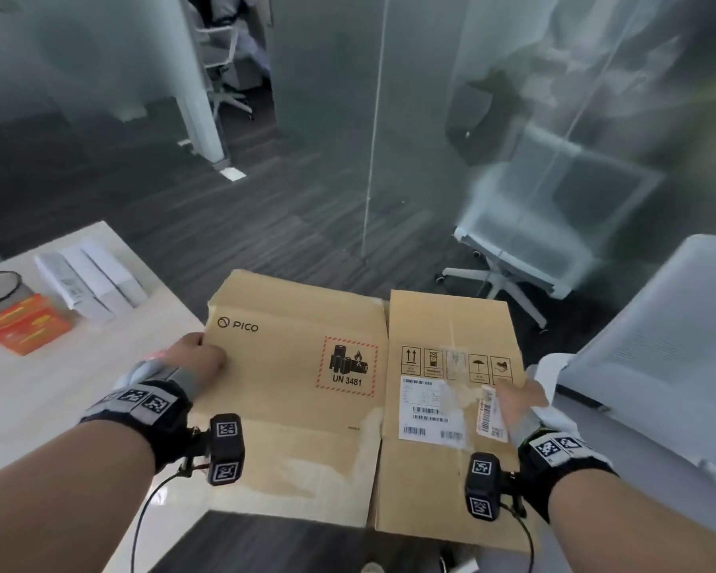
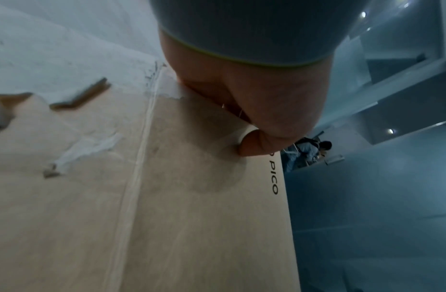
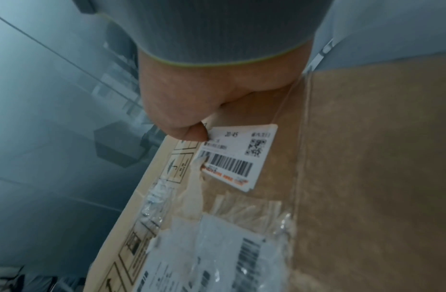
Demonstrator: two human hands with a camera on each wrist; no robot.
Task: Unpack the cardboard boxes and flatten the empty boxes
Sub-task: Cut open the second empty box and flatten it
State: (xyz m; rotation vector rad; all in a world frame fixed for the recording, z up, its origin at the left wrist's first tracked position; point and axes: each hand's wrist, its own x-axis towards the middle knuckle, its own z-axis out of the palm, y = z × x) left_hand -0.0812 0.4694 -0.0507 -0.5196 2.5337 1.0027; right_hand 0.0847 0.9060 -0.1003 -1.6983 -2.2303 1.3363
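A flattened brown cardboard box printed PICO and UN 3481 is held level in front of me, over the floor beside the table. My left hand grips its left edge, thumb on top, near the PICO print. My right hand grips the right edge, thumb pressing a white barcode label; the fingers of both hands are hidden under the cardboard. Shipping labels and torn clear tape cover the right panel.
A pale table at left carries white boxes, orange packets and a mesh cup. A white chair back stands close at right. Glass partitions and another office chair lie ahead over dark carpet.
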